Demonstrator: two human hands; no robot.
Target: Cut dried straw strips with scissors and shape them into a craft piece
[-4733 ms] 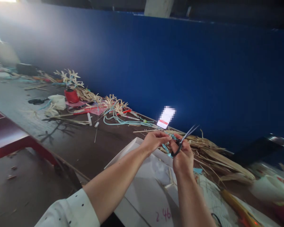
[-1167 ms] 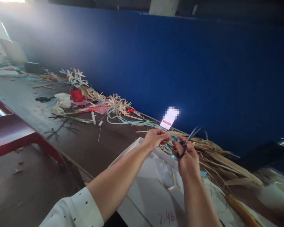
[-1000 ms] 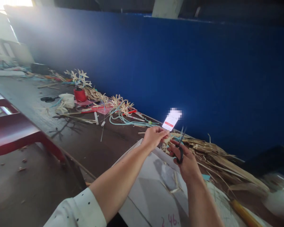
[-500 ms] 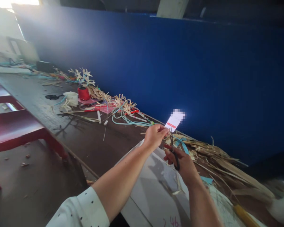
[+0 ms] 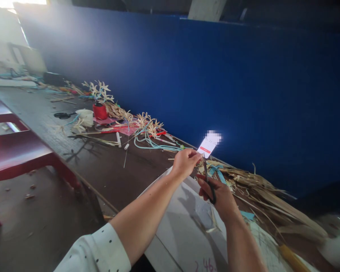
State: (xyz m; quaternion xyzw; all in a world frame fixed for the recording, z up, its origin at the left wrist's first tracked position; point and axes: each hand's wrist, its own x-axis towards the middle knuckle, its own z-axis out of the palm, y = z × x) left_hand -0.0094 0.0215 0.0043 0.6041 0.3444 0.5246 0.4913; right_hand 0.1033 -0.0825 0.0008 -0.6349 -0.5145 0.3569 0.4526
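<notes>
My right hand (image 5: 219, 194) grips black-handled scissors (image 5: 206, 172), their blades pointing up and away from me beside my left fingertips. My left hand (image 5: 185, 162) is closed in a pinch at the scissor tips. Whatever it pinches is too small to make out. Just beyond both hands a phone (image 5: 209, 145) with a bright white screen and a red bar leans near the blue wall; part of it is blurred out. Beneath my forearms lies a white board (image 5: 184, 226) with red handwritten digits, and a small clear piece (image 5: 205, 217) rests on it.
Dried husk strips (image 5: 260, 189) are heaped to the right along the wall (image 5: 215, 75). Husk flowers on blue stems (image 5: 149, 124), a red thread spool (image 5: 100, 112), a white roll (image 5: 85, 118) and other scissors (image 5: 64, 115) lie on the dark table (image 5: 110, 173). Red stools (image 5: 22, 151) stand left.
The scissors and my right hand have shifted very slightly, with the blades now a bit nearer my left fingertips. My left hand stays in place.
</notes>
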